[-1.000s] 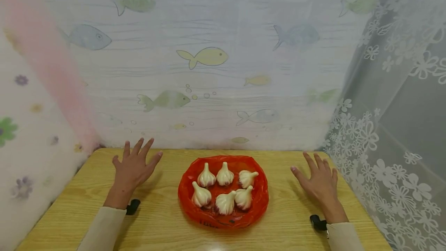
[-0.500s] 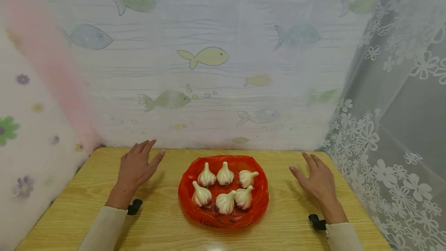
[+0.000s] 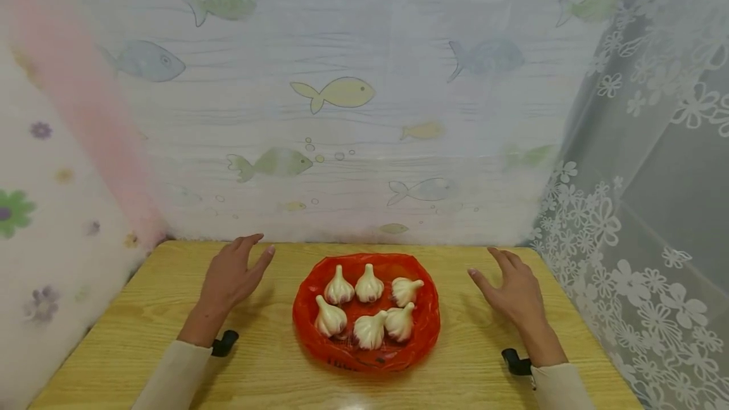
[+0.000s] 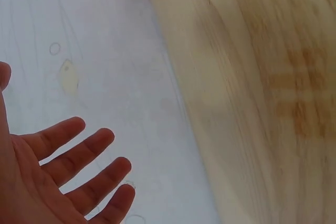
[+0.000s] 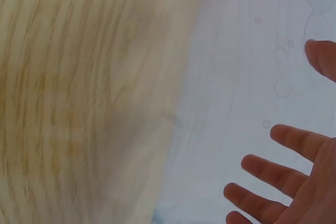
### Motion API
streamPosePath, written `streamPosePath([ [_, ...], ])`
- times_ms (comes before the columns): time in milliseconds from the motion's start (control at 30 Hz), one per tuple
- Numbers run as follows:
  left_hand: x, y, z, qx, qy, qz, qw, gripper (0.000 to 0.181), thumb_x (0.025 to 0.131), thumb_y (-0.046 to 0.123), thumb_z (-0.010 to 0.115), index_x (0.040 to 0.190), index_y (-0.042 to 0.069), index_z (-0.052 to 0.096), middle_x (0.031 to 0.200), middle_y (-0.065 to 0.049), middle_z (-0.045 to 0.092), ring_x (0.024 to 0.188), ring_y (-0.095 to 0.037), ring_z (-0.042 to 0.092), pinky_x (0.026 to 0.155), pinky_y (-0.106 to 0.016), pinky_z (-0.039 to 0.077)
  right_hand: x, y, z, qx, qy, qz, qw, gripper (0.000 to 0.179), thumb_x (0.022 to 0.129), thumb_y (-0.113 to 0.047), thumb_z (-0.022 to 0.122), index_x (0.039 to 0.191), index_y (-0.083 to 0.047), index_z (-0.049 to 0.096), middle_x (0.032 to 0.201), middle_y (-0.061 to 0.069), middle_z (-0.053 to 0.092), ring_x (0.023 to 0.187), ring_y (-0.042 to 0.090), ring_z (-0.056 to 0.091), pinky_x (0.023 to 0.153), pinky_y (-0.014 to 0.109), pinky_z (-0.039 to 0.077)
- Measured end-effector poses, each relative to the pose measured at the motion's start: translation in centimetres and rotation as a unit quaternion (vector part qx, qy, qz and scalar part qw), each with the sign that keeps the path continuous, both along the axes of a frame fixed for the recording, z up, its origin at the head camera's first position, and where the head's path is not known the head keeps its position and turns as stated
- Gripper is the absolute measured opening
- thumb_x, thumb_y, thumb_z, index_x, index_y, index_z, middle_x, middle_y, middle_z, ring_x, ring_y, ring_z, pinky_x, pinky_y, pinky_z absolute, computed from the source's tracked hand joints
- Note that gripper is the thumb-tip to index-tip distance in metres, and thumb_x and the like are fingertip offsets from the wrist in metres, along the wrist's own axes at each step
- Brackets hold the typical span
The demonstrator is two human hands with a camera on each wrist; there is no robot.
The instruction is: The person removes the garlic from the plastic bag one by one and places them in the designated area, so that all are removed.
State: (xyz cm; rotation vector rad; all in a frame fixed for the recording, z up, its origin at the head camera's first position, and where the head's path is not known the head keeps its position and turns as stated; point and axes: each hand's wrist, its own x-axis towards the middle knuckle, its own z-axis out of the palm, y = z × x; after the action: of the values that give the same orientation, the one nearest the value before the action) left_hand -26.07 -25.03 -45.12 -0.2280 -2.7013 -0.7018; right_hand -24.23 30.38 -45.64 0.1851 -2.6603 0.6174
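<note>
Several white garlic bulbs [image 3: 369,331] with purplish bases lie in a red plastic bag [image 3: 424,347], its rim spread round like a shallow bowl on the table. To the left of the bag, my left hand [image 3: 228,277] hovers over the wood, holding nothing. My right hand [image 3: 517,293] is held likewise to the right of the bag, thumb apart from the fingers. Both wrist views show outstretched fingers [image 4: 79,156] and no object between them; the right wrist view has the same for the right fingers [image 5: 275,174]. Neither hand touches the bag or the garlic.
The wooden table [image 3: 256,372] ends at a white curtain [image 3: 364,207] printed with fish. A flower-patterned cloth [image 3: 51,239] hangs on the left, and a lace curtain [image 3: 638,283] on the right. Black wrist mounts [image 3: 515,362] sit under the forearms.
My left hand has turned and shifted slightly right, its fingers drawing closer together. My right hand has moved a little left and turned inward. The garlic and bag stay put.
</note>
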Motion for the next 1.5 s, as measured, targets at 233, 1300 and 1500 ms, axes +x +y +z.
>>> streamPosePath([
  [233, 0.5, 1.4, -0.2, 0.042, -0.014, -0.013, 0.9989, 0.064, 0.111, 0.053, 0.048, 0.149, 0.002, 0.055, 0.141, -0.023, 0.062, 0.126, -0.047, 0.059, 0.102, -0.066, 0.047, 0.1, -0.9, 0.3, -0.017, 0.017, 0.016, 0.9996, 0.067, 0.100, -0.043, 0.071, 0.150, -0.001, 0.055, 0.148, 0.031, 0.053, 0.130, 0.058, 0.051, 0.100, 0.075, 0.042],
  [1300, 1.5, 5.3, 0.1, 0.072, -0.068, -0.055, 0.9936, 0.053, 0.107, 0.048, 0.060, 0.141, 0.007, 0.061, 0.128, -0.012, 0.069, 0.119, -0.034, 0.066, 0.100, -0.057, 0.054, 1.8, -6.7, 2.0, -0.032, 0.055, 0.104, 0.9926, 0.058, 0.091, -0.036, 0.084, 0.140, -0.009, 0.067, 0.138, 0.017, 0.064, 0.125, 0.043, 0.060, 0.101, 0.066, 0.049],
  [1500, 1.4, 5.5, -0.1, 0.062, -0.073, -0.064, 0.9933, 0.053, 0.107, 0.047, 0.060, 0.142, 0.006, 0.061, 0.128, -0.013, 0.069, 0.120, -0.034, 0.065, 0.100, -0.056, 0.054, 2.3, -7.8, 2.2, -0.037, 0.052, 0.125, 0.9900, 0.057, 0.090, -0.032, 0.085, 0.140, -0.011, 0.067, 0.138, 0.013, 0.064, 0.126, 0.041, 0.060, 0.102, 0.064, 0.049],
])
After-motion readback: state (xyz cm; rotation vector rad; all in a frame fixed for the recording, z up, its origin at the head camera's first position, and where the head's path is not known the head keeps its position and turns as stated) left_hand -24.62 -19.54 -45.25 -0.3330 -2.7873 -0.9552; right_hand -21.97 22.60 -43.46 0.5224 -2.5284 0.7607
